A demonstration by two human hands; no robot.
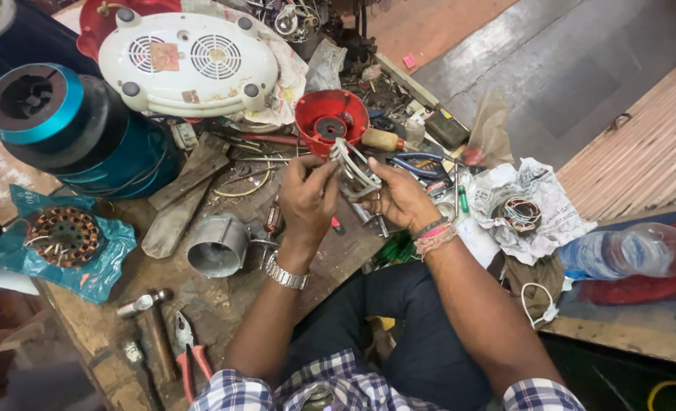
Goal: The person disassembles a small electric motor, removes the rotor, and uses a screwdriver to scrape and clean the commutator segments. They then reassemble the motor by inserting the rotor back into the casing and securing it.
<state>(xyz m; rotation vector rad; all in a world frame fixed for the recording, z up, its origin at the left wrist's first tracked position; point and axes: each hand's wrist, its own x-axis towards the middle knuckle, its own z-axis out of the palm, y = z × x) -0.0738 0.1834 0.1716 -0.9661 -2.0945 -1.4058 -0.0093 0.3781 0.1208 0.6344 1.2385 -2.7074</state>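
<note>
Head camera pictures showed a white wire coil held up over the messy bench by both hands. The left hand was closed on the coil's left side, and the right hand was closed on its right side. A red bowl was seen just behind the coil. A silver metal cup lay to the left. A hammer and red pliers were laid near the bench's front edge.

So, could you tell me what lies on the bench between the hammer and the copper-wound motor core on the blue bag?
In the head view, only bare, worn bench top lies between the hammer and the motor core.
</note>
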